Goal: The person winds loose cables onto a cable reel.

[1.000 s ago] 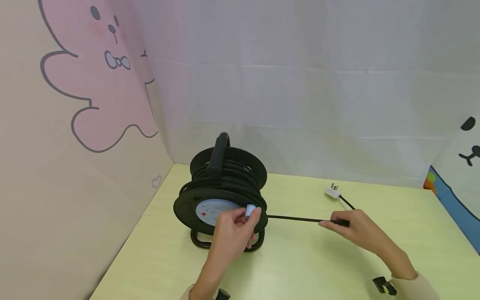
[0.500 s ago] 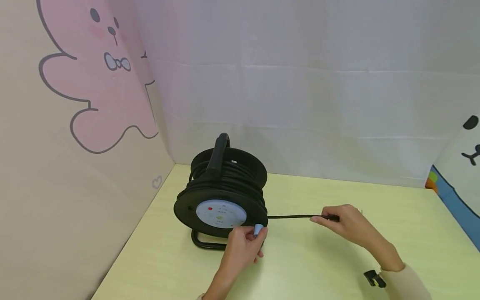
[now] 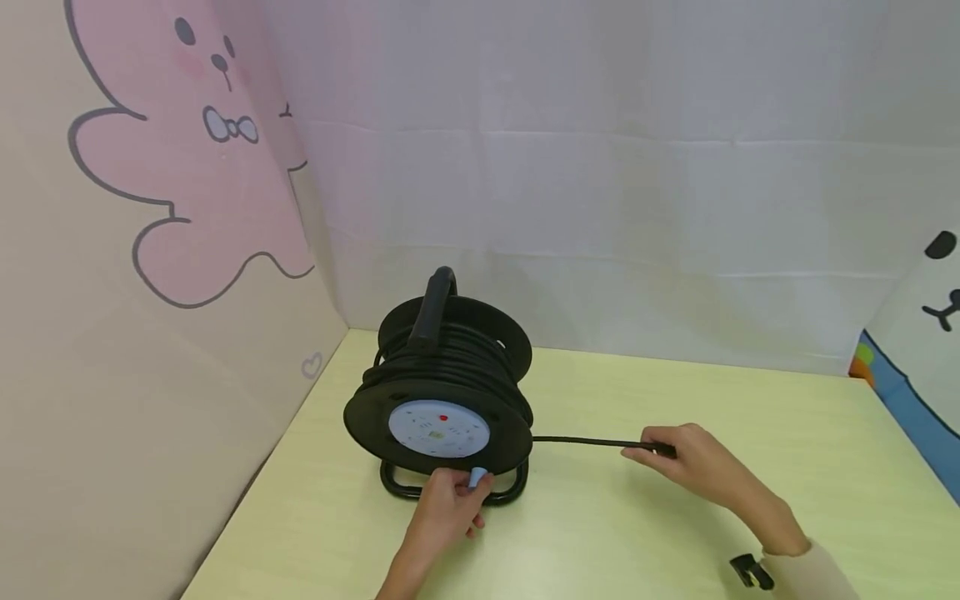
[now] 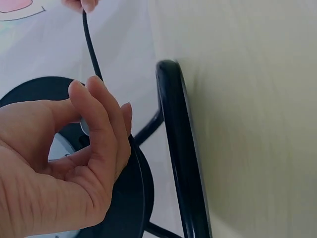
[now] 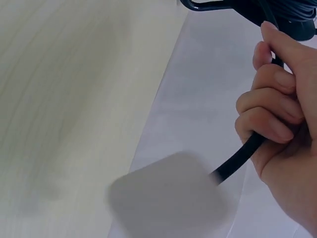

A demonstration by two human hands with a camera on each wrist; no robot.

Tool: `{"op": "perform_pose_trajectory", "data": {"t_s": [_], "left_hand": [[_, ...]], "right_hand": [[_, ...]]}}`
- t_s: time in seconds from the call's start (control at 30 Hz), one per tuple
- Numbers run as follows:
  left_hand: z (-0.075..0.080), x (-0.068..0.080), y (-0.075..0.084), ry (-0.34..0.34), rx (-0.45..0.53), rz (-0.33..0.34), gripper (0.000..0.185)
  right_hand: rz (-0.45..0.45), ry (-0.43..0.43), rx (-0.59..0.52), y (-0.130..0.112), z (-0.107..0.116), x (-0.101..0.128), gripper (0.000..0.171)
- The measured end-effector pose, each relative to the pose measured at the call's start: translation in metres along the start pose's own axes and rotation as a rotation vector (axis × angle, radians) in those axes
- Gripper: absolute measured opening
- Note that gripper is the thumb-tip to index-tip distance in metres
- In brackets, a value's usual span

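A black cable reel (image 3: 367, 429) stands on its tubular frame (image 3: 517, 492), its pale blue socket panel (image 3: 412, 432) with a red switch facing the front. My left hand (image 3: 442, 510) pinches the small light-blue crank knob (image 3: 477, 476) between thumb and fingers at the disc's lower edge. To the right, my right hand (image 3: 697, 462) grips the black cable (image 3: 577, 440), which runs taut from the reel's right side. The right wrist view shows fingers curled round the cable and a white plug (image 5: 168, 196) hanging at its end. My right hand hides that plug in the head view.
The reel stands on a pale yellow tabletop (image 3: 600, 533). A white curtain (image 3: 637, 208) hangs behind it, and a wall printed with a pink cartoon animal (image 3: 225, 183) is at left. A black clip-like device (image 3: 751, 572) sits by the right sleeve.
My left hand has carried the knob down and then left, and the disc has turned clockwise. My right hand has moved slightly left, and the plug has gone out of sight behind it.
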State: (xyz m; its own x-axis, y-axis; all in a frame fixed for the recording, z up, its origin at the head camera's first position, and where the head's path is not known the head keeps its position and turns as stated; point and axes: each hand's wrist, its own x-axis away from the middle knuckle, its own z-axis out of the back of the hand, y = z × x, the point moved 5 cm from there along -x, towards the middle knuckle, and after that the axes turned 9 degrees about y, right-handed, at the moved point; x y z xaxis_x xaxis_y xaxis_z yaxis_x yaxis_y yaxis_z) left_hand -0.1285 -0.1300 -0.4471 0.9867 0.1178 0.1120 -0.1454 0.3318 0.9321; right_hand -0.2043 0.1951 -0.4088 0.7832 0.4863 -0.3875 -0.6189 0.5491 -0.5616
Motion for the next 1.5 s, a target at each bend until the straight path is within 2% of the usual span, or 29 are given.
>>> {"op": "perform_pose_trajectory", "data": {"t_s": [0.13, 0.33, 0.43, 0.67, 0.9, 1.1, 1.33, 1.5], "left_hand": [[0.015, 0.000, -0.010, 0.019, -0.023, 0.023, 0.032], [0.037, 0.000, -0.020, 0.039, -0.033, 0.061, 0.030], [0.045, 0.000, -0.023, 0.052, -0.034, 0.070, 0.030], [0.057, -0.002, -0.025, 0.085, -0.021, 0.076, 0.029], [0.073, 0.000, -0.028, 0.159, -0.019, 0.099, 0.029], [0.085, 0.001, -0.030, 0.247, -0.030, 0.130, 0.027], [0.108, 0.002, -0.025, 0.310, -0.064, 0.151, 0.027], [0.125, 0.004, -0.018, 0.342, -0.068, 0.137, 0.028]], "right_hand": [[-0.021, -0.012, -0.022, 0.004, 0.000, 0.005, 0.032], [-0.061, -0.106, -0.101, 0.010, -0.015, 0.010, 0.026], [-0.070, -0.102, -0.115, 0.009, -0.020, 0.009, 0.027], [-0.062, -0.096, -0.068, 0.010, -0.030, 0.010, 0.028], [-0.101, -0.147, -0.144, 0.012, -0.041, 0.012, 0.016], [-0.029, -0.172, -0.212, 0.009, -0.052, 0.011, 0.003], [0.008, -0.190, -0.222, 0.006, -0.066, 0.007, 0.015], [0.026, -0.171, -0.161, 0.002, -0.074, 0.002, 0.020]]}}
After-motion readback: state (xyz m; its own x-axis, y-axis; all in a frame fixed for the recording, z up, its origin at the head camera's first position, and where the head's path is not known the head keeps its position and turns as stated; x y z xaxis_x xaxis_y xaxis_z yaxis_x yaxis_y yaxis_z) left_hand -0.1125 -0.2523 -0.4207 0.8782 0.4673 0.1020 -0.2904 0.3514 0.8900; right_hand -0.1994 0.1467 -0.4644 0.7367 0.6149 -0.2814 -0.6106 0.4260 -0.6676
